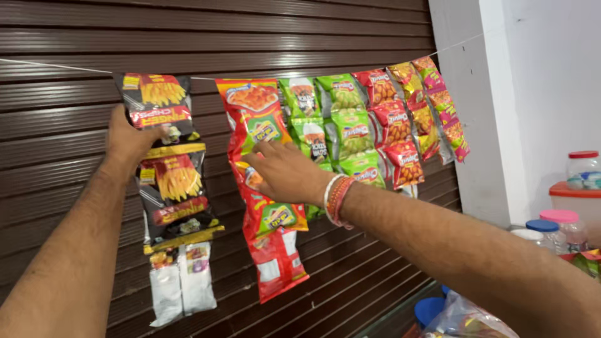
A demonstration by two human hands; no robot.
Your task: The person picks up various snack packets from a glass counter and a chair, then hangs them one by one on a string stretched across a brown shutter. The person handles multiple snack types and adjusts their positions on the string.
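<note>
A thin string runs across a brown ribbed shutter, and strips of snack packets hang from it side by side. The left hand is raised to the black strip of packets at the left end of the row, gripping its upper edge; the thumb and palm lie against the side of the top packet, while the fingers go behind it and are hidden, so how tightly they close cannot be told. Below the black packets the same strip ends in white packets. The right hand is spread flat, fingers slightly parted, lying on the red and orange strip of packets that hangs just beside the black one; it pinches nothing. Red and white bangles sit on that wrist. Further right on the string hang green packet strips, then red packet strips and, last, yellow and pink ones, close together and overlapping. At the right edge, beside a white wall, stand plastic jars with coloured lids and a clear container with a red lid.
</note>
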